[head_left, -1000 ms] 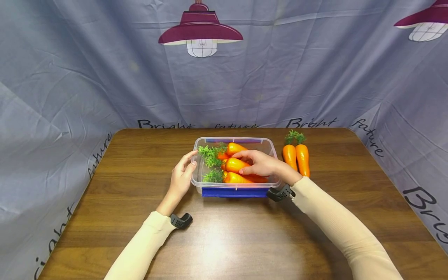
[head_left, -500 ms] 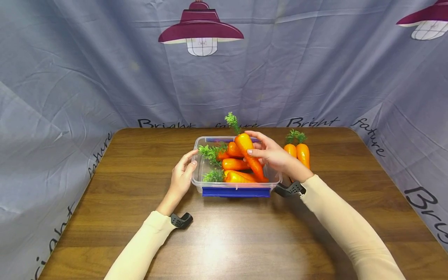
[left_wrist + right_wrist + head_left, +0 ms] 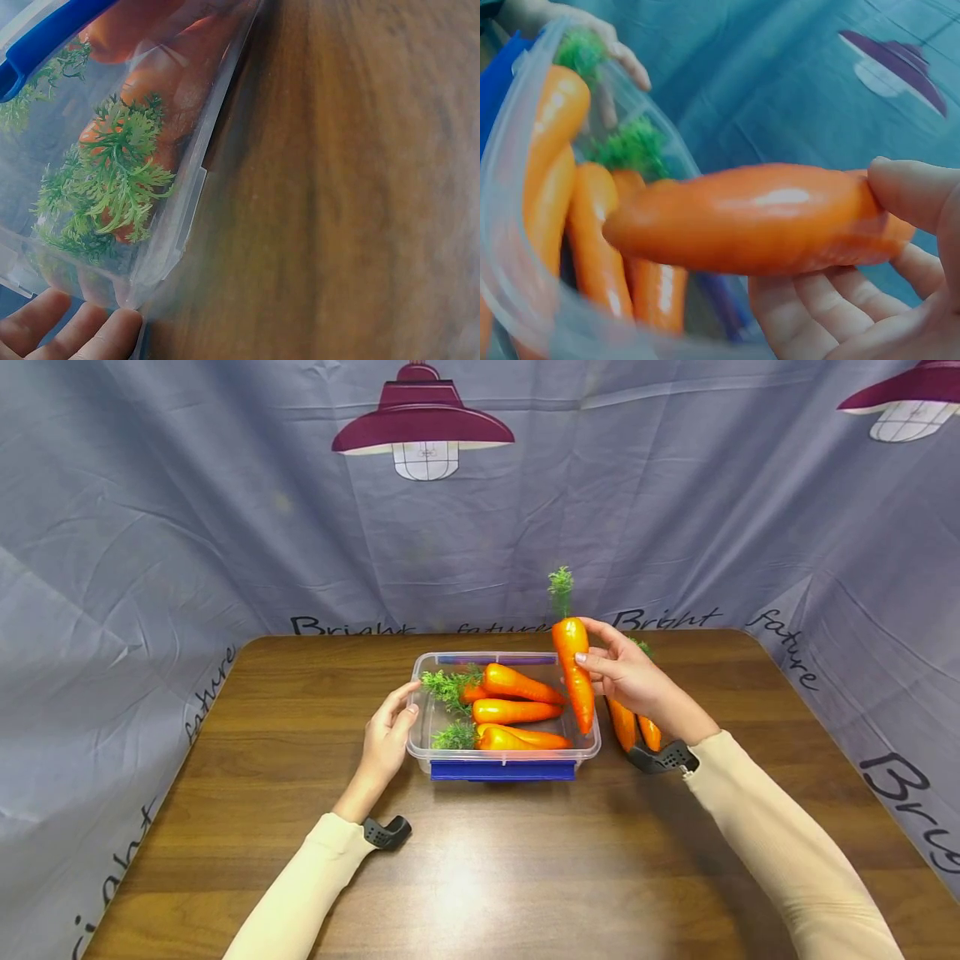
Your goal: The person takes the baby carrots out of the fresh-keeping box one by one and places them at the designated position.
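Note:
My right hand (image 3: 630, 672) holds an orange carrot (image 3: 576, 675) by its thick end, over the right side of a clear plastic box (image 3: 502, 756). Thumb on one side and fingers on the other grip it, and its green top points up and away. Several more carrots (image 3: 517, 710) lie in the box, their leafy tops (image 3: 112, 165) toward the left end. At that left end my left hand (image 3: 386, 735) rests against the wall, its fingertips (image 3: 124, 322) touching the outside in the left wrist view.
Right of the box, two carrots (image 3: 622, 727) lie on the brown wooden table (image 3: 480, 877), partly hidden behind the right hand and wrist. A blue latch flap (image 3: 502, 771) hangs on the box's near side. Grey-blue curtains (image 3: 420, 552) stand behind the table.
The right hand has lifted one carrot out of the box and carried it to the right, turning it from lying sideways to top-up. The left hand has stayed at the box.

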Motion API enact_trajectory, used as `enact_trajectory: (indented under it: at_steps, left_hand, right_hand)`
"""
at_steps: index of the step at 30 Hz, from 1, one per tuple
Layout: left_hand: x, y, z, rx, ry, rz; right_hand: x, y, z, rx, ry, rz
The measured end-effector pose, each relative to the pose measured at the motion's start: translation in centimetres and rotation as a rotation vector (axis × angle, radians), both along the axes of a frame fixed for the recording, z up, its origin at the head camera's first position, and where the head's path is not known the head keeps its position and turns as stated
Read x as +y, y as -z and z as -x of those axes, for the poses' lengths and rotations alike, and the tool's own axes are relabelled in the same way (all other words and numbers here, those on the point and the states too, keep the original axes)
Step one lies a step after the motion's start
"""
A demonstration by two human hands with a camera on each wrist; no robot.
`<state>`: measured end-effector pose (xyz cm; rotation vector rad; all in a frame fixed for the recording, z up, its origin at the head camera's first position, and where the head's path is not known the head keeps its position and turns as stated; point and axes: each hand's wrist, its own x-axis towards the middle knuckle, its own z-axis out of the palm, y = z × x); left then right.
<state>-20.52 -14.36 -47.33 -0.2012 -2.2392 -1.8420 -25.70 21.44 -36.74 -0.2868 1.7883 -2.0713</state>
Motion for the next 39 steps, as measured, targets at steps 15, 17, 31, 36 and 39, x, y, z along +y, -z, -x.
enact_trajectory:
  at_steps: [15,17,31,36,39]
  left_hand:
    - [-0.1,0.2,-0.1,0.011,-0.008,-0.002]
    - [-0.1,0.2,0.0,0.007,-0.01,-0.006]
    - [0.0,0.1,0.0,0.001,0.008,-0.021]
    - [0.0,0.2,0.1,0.002,0.0,-0.013]
    - [0.1,0.2,0.1,0.012,-0.002,-0.011]
  right_hand:
    - [11.7,2.3,-0.2,-0.063,0.188,-0.074]
    - [13.1,3.1,-0.2,-0.081,0.216,-0.11]
    - [16.1,6.2,-0.1,-0.05,0.261,-0.552]
    - [15.6,6.9,0.1,-0.084,0.274,-0.62]
    - [15.2,7.2,0.3,-0.079,0.29,-0.7]
